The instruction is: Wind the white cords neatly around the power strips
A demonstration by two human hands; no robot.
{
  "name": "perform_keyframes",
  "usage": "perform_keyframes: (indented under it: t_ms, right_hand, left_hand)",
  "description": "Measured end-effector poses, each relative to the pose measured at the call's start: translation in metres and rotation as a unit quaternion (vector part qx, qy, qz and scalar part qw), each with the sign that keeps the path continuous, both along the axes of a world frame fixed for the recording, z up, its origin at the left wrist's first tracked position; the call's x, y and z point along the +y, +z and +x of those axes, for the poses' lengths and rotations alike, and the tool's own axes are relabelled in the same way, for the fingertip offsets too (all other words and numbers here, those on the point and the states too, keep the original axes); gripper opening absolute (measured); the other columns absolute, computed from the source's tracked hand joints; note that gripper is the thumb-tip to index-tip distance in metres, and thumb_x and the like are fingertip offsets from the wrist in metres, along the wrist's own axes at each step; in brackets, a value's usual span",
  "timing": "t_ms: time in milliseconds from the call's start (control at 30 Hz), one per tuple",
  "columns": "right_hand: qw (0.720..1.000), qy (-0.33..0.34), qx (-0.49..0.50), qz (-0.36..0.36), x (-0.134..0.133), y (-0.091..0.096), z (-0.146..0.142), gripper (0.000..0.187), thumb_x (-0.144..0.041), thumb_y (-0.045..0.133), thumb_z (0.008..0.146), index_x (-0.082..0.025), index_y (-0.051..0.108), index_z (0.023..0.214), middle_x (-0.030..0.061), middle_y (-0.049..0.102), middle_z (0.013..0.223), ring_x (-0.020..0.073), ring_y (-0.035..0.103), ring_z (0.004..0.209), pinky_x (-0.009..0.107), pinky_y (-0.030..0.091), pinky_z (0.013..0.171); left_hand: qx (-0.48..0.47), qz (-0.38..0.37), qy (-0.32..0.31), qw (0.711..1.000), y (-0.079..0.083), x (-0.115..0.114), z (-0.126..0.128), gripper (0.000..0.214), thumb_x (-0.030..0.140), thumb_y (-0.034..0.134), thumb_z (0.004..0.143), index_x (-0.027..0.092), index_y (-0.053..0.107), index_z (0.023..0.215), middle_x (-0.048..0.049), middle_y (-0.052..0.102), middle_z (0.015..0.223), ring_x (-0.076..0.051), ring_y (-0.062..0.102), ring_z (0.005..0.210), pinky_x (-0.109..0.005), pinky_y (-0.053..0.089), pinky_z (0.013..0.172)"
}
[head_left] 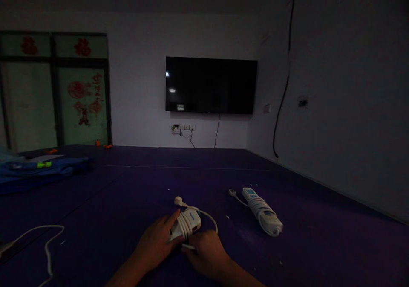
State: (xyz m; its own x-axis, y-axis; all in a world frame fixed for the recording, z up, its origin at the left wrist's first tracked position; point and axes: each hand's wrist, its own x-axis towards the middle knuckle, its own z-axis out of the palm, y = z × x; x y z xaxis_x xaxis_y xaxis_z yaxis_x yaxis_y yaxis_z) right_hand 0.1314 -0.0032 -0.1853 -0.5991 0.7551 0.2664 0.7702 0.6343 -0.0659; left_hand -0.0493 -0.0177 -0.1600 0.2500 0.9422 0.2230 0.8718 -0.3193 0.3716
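Observation:
A white power strip (193, 218) lies in front of me with its cord wound around its body. My left hand (157, 238) grips its left end, thumb and fingers closed on either side. At the near right side of the strip, my right hand (206, 252) is closed on the white cord (188, 247), a short piece of which shows by the fingers. The cord's plug (179, 201) rests just beyond the strip, and a loop of cord curves out to the right. Parts of the strip are hidden under both hands.
To the right lies a second power strip (262, 212), its cord wrapped round it and its plug (232, 192) beyond. A loose white cable (47, 248) runs at the left. Blue cloth (47, 169) is heaped farther left. A wall-mounted television (211, 85) hangs ahead.

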Motion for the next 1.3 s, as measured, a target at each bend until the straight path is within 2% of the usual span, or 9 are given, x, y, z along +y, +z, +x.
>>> perform_keyframes:
  t_ms: [500, 967, 1300]
  right_hand:
    - [1.000, -0.006, 0.000, -0.006, -0.003, 0.007, -0.001, 0.024, -0.034, 0.048, 0.082, -0.018, 0.066, 0.081, 0.0059, 0.070, 0.082, 0.0195, 0.065, 0.073, 0.023, 0.043, 0.061]
    - [1.000, 0.001, 0.008, 0.006, 0.000, -0.003, 0.001, 0.023, -0.036, 0.048, 0.081, -0.019, 0.065, 0.081, 0.0047, 0.070, 0.083, 0.0199, 0.065, 0.074, 0.024, 0.041, 0.060]
    - [1.000, 0.003, 0.016, 0.010, 0.002, -0.002, 0.001, 0.024, -0.036, 0.048, 0.081, -0.019, 0.065, 0.079, 0.0043, 0.070, 0.081, 0.0204, 0.065, 0.073, 0.024, 0.040, 0.059]
  left_hand:
    - [0.000, -0.002, 0.000, 1.000, 0.003, -0.002, 0.000, 0.062, 0.041, 0.048, 0.078, 0.026, 0.030, 0.135, -0.0060, 0.053, 0.127, -0.021, 0.048, 0.115, -0.032, 0.034, 0.096]
    - [-0.014, 0.003, 0.003, 1.000, 0.000, 0.000, 0.001, 0.065, 0.042, 0.048, 0.078, 0.025, 0.027, 0.137, -0.0068, 0.055, 0.124, -0.023, 0.050, 0.113, -0.034, 0.035, 0.094]
    - [-0.010, -0.001, 0.004, 1.000, 0.001, 0.000, 0.000, 0.063, 0.040, 0.050, 0.077, 0.026, 0.031, 0.135, -0.0048, 0.052, 0.128, -0.021, 0.049, 0.115, -0.031, 0.033, 0.096]
